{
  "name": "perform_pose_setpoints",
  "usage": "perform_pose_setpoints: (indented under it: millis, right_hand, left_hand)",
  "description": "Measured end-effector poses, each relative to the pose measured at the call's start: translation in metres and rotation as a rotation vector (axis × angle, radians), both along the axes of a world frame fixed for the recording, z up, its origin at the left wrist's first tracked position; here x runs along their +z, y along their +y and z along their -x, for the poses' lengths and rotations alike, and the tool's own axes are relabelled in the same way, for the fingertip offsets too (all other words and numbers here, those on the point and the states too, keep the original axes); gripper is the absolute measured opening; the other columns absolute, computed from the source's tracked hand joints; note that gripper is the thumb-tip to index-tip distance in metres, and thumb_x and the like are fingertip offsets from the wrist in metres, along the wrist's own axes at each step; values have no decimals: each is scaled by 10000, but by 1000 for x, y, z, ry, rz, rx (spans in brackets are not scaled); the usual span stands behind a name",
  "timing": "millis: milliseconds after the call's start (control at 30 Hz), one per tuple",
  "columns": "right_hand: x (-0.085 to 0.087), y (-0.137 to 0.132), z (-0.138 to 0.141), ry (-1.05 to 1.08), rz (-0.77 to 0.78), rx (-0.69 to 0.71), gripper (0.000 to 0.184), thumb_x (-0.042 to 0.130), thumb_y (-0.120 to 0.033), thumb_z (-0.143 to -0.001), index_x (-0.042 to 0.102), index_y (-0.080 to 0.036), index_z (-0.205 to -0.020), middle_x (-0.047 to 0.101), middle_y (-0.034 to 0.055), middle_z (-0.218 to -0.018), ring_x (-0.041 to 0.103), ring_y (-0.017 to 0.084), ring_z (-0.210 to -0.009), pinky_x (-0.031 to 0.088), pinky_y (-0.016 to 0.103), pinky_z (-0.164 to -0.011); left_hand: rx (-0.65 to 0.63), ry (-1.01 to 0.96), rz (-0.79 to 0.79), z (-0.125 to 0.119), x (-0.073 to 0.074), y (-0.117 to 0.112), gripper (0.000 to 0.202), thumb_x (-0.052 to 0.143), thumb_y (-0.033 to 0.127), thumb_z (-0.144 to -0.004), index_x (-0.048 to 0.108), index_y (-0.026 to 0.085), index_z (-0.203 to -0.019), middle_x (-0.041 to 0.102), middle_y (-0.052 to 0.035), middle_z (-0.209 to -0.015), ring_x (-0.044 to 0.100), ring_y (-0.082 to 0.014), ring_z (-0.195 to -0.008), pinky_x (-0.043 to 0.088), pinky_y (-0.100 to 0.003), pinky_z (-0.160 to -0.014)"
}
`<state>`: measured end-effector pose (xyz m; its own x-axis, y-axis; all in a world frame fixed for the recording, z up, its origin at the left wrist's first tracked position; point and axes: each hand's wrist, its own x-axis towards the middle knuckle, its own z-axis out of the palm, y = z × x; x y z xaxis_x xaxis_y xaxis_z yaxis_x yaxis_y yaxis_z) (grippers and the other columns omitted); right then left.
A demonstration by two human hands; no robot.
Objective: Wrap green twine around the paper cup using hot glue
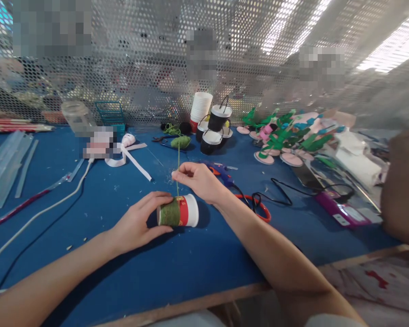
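Observation:
A paper cup [188, 210] lies on its side above the blue table, its white rim end pointing right. Green yarn [169, 213] is wound round its left part, while a red printed band shows beside the winding. My left hand [145, 220] grips the cup from the left, thumb below and fingers above. Just over the cup, my right hand [197, 179] pinches the green strand [177, 184] between thumb and fingers. That strand runs up to a green yarn ball [180, 142] farther back on the table.
Behind stand stacked white cups [201, 106] and small black buckets [211, 141]. A glue gun [221, 175] with its cable lies right of my hand, near a purple power strip [342, 211]. Glue sticks [7, 168] and white ribbon [136, 163] are left; green craft plants [282, 136] stand right.

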<state>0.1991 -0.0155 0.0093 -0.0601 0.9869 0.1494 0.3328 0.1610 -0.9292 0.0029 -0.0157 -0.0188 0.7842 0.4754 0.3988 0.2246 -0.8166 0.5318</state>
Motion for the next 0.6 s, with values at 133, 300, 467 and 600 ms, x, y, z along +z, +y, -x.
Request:
perform_pose_setpoints:
  millis: [133, 300, 467, 600]
  right_hand:
    - [1, -2, 3, 20, -10, 0, 253, 547, -385, -741, 497, -175, -610, 516, -10, -622, 462, 116, -601, 386, 274, -606]
    - [1, -3, 4, 33, -16, -16, 243, 549, -379, -742, 503, -177, -614, 519, -12, -621, 467, 115, -599, 389, 271, -607]
    - [-4, 0, 3, 23, 7, -25, 245, 550, -376, -738, 497, -180, -600, 525, -9, -620, 476, 121, -613, 389, 273, -617]
    - [-8, 1, 1, 18, 65, -10, 253, 550, -392, -735, 508, -175, -610, 514, -13, -600, 465, 116, -583, 380, 272, -600]
  left_hand:
    - [-21, 13, -28, 0, 0, -1, 440, 576, 344, -803, 414, 174, -1175, 516, -137, -1166, 524, -236, -1086, 479, -386, -886]
    - [-18, 21, -22, 0, 0, -2, 445, 573, 361, -803, 406, 187, -1177, 514, -130, -1158, 525, -239, -1082, 480, -396, -883]
    - [-13, 8, -46, 0, 0, -2, 440, 575, 348, -804, 410, 179, -1175, 508, -130, -1165, 516, -232, -1090, 475, -393, -896]
    - [-10, -12, -80, 1, -1, -1, 428, 562, 344, -814, 410, 183, -1181, 503, -129, -1179, 504, -235, -1109, 467, -409, -911]
